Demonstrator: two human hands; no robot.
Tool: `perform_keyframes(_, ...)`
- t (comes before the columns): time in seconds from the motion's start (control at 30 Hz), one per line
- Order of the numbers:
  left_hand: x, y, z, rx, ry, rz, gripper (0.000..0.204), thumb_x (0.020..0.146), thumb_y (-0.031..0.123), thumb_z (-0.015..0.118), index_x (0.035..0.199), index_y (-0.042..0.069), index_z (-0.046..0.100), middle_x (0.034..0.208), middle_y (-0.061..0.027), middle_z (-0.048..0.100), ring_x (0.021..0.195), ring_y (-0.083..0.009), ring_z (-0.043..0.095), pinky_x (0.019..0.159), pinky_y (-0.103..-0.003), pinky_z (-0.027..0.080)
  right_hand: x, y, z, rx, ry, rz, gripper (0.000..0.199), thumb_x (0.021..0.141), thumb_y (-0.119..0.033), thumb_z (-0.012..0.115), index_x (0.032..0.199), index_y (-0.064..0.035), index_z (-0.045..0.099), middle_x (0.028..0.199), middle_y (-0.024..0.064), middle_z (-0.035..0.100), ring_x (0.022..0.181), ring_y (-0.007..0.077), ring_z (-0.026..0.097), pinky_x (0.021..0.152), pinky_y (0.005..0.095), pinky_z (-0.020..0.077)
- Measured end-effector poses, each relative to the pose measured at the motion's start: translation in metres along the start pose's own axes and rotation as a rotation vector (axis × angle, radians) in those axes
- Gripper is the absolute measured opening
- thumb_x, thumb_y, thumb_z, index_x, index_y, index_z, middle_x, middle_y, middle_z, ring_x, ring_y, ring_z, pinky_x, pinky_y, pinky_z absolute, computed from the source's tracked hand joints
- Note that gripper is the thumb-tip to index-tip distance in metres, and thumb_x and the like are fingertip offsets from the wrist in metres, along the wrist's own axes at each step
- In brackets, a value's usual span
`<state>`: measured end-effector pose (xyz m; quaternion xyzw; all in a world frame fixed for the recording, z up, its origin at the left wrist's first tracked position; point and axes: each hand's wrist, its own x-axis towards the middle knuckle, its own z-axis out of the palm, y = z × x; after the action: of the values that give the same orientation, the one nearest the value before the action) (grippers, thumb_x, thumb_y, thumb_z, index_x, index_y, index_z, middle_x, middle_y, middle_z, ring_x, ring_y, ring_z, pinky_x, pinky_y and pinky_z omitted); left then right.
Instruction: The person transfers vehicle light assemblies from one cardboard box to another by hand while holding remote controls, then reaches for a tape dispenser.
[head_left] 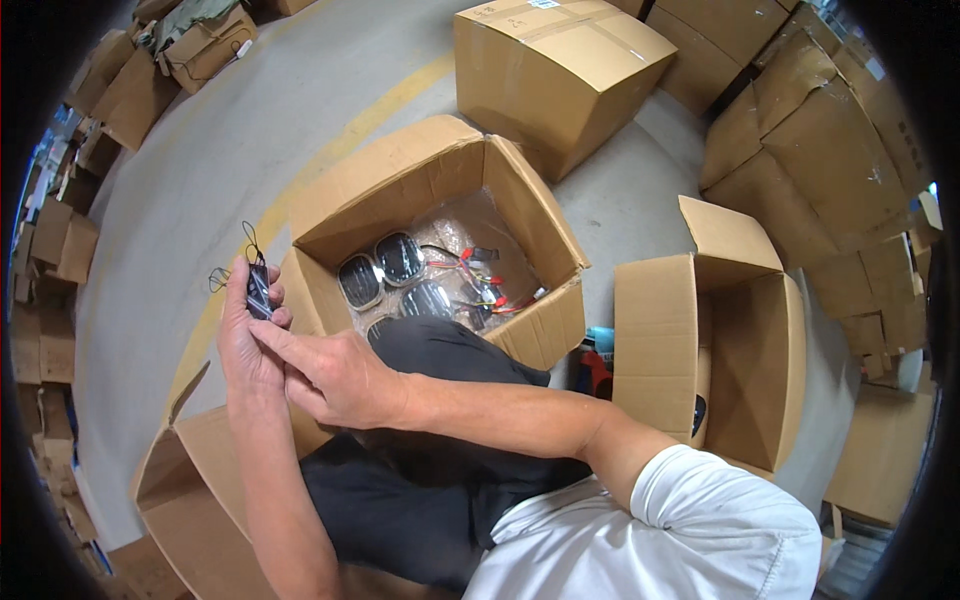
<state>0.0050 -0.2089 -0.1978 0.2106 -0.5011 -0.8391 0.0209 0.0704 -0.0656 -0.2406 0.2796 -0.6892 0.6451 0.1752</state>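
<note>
My left hand (250,325) is raised over the left side of the open carton, its fingers closed around a small dark oblong item (258,292) with a shiny, striped face. Thin black loops of cord or wire stick out from the item's top and side. Across from the right reaches my right hand (345,375), with its index finger stretched to the item's lower end and its other fingers curled. Whether it pinches anything is hidden against my left palm. Inside the open carton (390,190) lie several dark, glossy rounded units (400,258) with light rims and coloured wires (480,280).
A taped closed carton (540,100) stands beyond the open one. To the right is another open carton (655,350); at lower left, an open-flapped carton (190,490). Stacked cartons (810,150) line the right side. A yellow stripe (370,125) crosses the grey floor.
</note>
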Motion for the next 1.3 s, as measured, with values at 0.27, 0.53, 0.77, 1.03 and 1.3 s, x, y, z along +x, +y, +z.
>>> perform_keyframes(0.27, 0.004, 0.005, -0.014, 0.048, 0.11, 0.02, 0.031, 0.108, 0.032, 0.083, 0.114, 0.006, 0.067, 0.096, -0.0084, 0.074, 0.071, -0.0097, 0.067, 0.048, -0.022, 0.05, 0.007, 0.015, 0.001, 0.119, 0.058, -0.02, 0.063, 0.095, 0.001, 0.07, 0.157, -0.0022, 0.062, 0.102, 0.0177, 0.079, 0.076, 0.0332, 0.076, 0.073, 0.0407, 0.0631)
perform_keyframes(0.53, -0.04, -0.013, -0.013, 0.231, -0.017, -0.104, 0.03, 0.111, 0.03, 0.078, 0.114, 0.001, 0.069, 0.091, -0.0138, 0.076, 0.062, -0.0118, 0.067, 0.046, -0.025, 0.049, 0.004, 0.224, -0.12, -0.232, 0.199, 0.664, 0.044, 0.096, -0.015, 0.068, 0.135, 0.0062, 0.076, 0.119, 0.024, 0.084, 0.109, 0.031, 0.082, 0.1, 0.0403, 0.0615)
perform_keyframes(0.77, -0.049, -0.024, -0.023, 0.346, -0.182, -0.455, 0.031, 0.111, 0.025, 0.077, 0.113, -0.005, 0.069, 0.092, -0.0196, 0.079, 0.062, -0.0137, 0.069, 0.047, -0.025, 0.051, -0.087, 0.409, -0.099, -0.699, -0.573, 0.88, 0.042, 0.095, -0.021, 0.07, 0.132, -0.0043, 0.08, 0.126, 0.0324, 0.078, 0.122, 0.0491, 0.074, 0.109, 0.0526, 0.0581)
perform_keyframes(1.03, -0.027, -0.009, -0.043, 0.254, -0.1, -0.331, 0.025, 0.111, 0.021, 0.077, 0.108, -0.003, 0.073, 0.09, -0.0189, 0.079, 0.058, -0.0149, 0.068, 0.045, -0.025, 0.049, -0.179, 0.509, -0.053, -0.395, -0.729, 1.235, 0.074, 0.085, -0.036, 0.095, 0.14, 0.0075, 0.072, 0.127, 0.0252, 0.081, 0.121, 0.0347, 0.076, 0.107, 0.044, 0.0592)
perform_keyframes(1.3, -0.029, 0.001, -0.054, 0.27, -0.019, -0.261, 0.027, 0.112, 0.024, 0.075, 0.109, -0.003, 0.071, 0.089, -0.0199, 0.077, 0.058, -0.0152, 0.068, 0.043, -0.026, 0.048, -0.156, 0.46, -0.063, -0.414, -0.758, 1.249, 0.087, 0.08, -0.04, 0.101, 0.142, 0.0113, 0.068, 0.128, 0.0241, 0.079, 0.116, 0.035, 0.077, 0.103, 0.0437, 0.0614)
